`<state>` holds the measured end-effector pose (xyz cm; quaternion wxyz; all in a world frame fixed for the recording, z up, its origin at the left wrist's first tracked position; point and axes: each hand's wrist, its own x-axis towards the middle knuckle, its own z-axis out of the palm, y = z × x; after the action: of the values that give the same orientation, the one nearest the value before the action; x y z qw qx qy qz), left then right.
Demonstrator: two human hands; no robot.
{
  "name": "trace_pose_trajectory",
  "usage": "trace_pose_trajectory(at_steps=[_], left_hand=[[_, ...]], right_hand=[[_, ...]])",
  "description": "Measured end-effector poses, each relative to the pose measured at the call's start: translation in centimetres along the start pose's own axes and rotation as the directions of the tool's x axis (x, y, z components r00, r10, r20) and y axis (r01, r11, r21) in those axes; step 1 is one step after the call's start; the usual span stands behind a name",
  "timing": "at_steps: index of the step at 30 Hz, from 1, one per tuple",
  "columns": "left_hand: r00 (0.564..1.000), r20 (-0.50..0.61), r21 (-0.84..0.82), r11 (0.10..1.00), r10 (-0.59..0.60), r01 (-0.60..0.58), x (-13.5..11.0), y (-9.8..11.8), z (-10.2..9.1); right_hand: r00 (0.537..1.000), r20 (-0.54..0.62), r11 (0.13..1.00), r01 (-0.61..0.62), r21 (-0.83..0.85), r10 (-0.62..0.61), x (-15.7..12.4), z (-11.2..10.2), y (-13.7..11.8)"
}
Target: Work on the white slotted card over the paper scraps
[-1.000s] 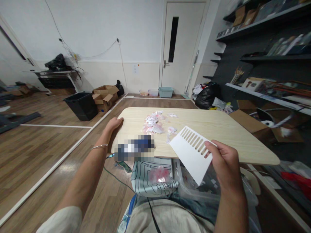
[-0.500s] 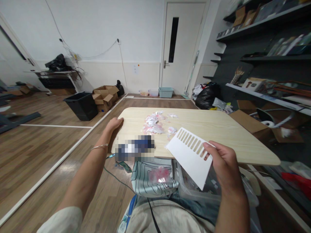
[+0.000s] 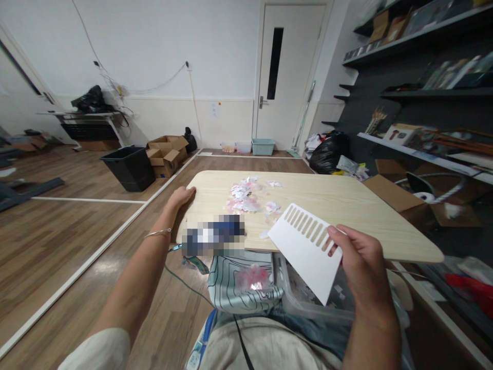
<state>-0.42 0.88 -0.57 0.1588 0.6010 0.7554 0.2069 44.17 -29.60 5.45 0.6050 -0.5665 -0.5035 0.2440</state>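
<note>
My right hand (image 3: 360,257) grips a white slotted plastic scraper (image 3: 304,252) at its right end, thumb on top by the slots. The scraper is tilted over the front edge of the pale wooden table (image 3: 346,205), above a clear plastic bin (image 3: 296,298) with small scraps inside. Out at the table's left edge, my left hand (image 3: 183,196) holds on to the rim; its fingers are partly hidden. Between the hands lies a pile of white and pinkish paper scraps (image 3: 242,198). A smaller clump of scraps (image 3: 272,206) sits near the scraper's upper left corner.
A pixelated dark blue item (image 3: 213,235) rests at the table's front left. On my lap, a striped cloth bag (image 3: 227,288) bears a pink packet (image 3: 254,277). A black bin (image 3: 129,169) and cardboard boxes (image 3: 167,151) stand left; shelves (image 3: 427,92) line the right.
My right hand has shifted a little to the right with the scraper, away from a small scrap at the table's front edge. My left hand stays where it was.
</note>
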Motion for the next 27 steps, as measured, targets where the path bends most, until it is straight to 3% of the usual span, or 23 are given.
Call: trace_pose_trajectory(at_steps=[4, 11, 19, 27], left_hand=[[0.999, 0.051, 0.046, 0.999, 0.009, -0.011, 0.1, 0.0, -0.2], [1.000, 0.016, 0.026, 1.000, -0.001, 0.000, 0.4, -0.1, 0.2], [1.000, -0.026, -0.002, 1.000, -0.014, 0.014, -0.3, 0.6, 0.0], [1.000, -0.010, -0.009, 1.000, -0.011, 0.011, -0.9, 0.6, -0.3]], right_hand=[[1.000, -0.004, 0.999, 0.006, -0.047, -0.006, -0.2, -0.4, -0.4], [0.991, -0.134, 0.998, 0.007, -0.065, -0.016, -0.7, -1.5, -0.2], [1.000, -0.013, 0.999, 0.009, -0.032, -0.010, -0.7, 0.3, -0.8], [0.995, -0.097, 0.996, 0.012, -0.087, -0.021, -0.6, -1.7, -0.5]])
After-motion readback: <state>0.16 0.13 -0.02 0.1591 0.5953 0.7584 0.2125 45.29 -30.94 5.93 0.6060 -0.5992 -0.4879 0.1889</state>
